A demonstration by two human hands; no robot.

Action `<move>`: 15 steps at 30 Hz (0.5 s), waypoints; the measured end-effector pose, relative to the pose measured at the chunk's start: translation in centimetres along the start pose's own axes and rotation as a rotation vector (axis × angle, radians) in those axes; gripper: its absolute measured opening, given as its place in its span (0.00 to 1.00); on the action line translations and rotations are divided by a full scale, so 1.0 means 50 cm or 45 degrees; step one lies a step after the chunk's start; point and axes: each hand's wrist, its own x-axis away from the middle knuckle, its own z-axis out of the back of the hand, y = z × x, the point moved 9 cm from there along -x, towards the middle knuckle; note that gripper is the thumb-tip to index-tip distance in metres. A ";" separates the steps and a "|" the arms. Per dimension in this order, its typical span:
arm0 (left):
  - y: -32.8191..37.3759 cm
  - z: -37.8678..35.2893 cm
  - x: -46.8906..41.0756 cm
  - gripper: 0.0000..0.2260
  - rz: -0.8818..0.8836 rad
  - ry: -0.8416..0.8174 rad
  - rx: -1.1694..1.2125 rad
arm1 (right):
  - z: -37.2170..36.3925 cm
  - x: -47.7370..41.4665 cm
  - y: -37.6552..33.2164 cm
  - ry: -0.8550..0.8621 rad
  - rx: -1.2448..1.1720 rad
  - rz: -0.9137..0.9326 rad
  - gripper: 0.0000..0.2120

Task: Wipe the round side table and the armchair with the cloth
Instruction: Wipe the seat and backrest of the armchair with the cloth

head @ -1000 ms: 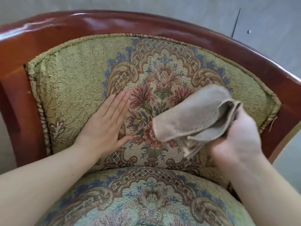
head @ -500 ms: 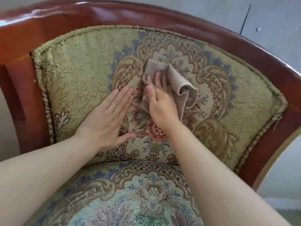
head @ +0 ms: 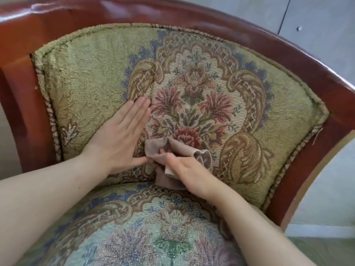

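The armchair point(head: 284, 104) fills the view, with green floral upholstery and a glossy reddish wood frame point(head: 192, 14). A crumpled beige cloth point(head: 180, 150) is pressed against the bottom of the backrest, just above the seat cushion point(head: 146, 227). My right hand point(head: 190, 169) holds the cloth there, fingers bunched on it. My left hand point(head: 119, 139) lies flat on the backrest just left of the cloth, fingers together and pointing up, its thumb touching the cloth's edge. The round side table is not in view.
A grey wall point(head: 317, 25) stands behind the chair. At the lower right, a white baseboard point(head: 318, 230) and a strip of greenish floor point(head: 326, 250) show beside the chair's right arm.
My right hand brought the cloth from mid-air onto the backrest, then dragged it down from the upper middle to the bottom edge. My left hand stayed flat in place.
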 end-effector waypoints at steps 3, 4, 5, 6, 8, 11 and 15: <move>-0.001 -0.009 0.011 0.52 -0.030 -0.024 -0.033 | 0.031 0.043 0.020 0.098 -0.602 -0.192 0.19; 0.000 -0.011 0.014 0.52 -0.037 -0.021 -0.037 | 0.043 0.057 0.037 0.162 -0.848 -0.283 0.22; 0.001 -0.013 0.017 0.52 -0.039 -0.021 -0.040 | 0.051 0.072 0.046 0.216 -1.053 -0.346 0.24; 0.001 -0.014 0.019 0.51 -0.040 -0.025 -0.039 | 0.058 0.084 0.045 0.251 -1.207 -0.364 0.24; 0.002 -0.015 0.023 0.51 -0.034 -0.023 -0.026 | 0.090 0.100 0.029 0.340 -1.378 -0.312 0.23; 0.002 -0.017 0.027 0.50 -0.047 0.001 -0.007 | 0.164 0.115 -0.025 0.524 -1.514 -0.128 0.27; 0.003 -0.018 0.029 0.50 -0.076 0.029 0.004 | 0.273 0.134 -0.124 0.869 -1.416 0.173 0.26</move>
